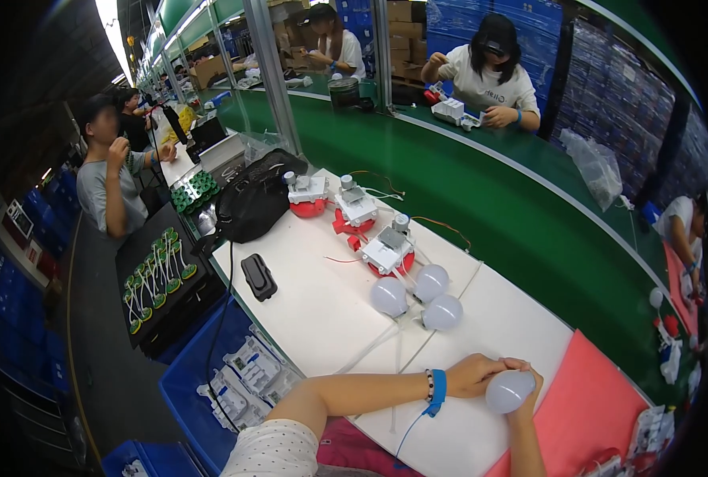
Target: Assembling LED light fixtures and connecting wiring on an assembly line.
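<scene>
A white globe bulb (509, 392) is in my right hand (530, 389), whose fingers wrap round its right and far side. My left hand (476, 374) reaches in from the left, its fingers bent and pressed together against the bulb's far edge, where they meet the right fingers. What the left fingertips pinch is hidden. A blue wrist strap (438, 387) with a thin cord sits on my left wrist beside a beaded bracelet. Further off on the white tabletop lie more white bulbs (441, 312), close to a white housing with red parts (389, 251).
Two more white-and-red housings (355, 208) stand behind, near a black bag (260, 195). A black case (258, 277) lies left. Pink sheet (589, 381) covers the right end. A blue bin (180, 389) of white parts sits below left. Co-workers sit across the green conveyor (449, 183).
</scene>
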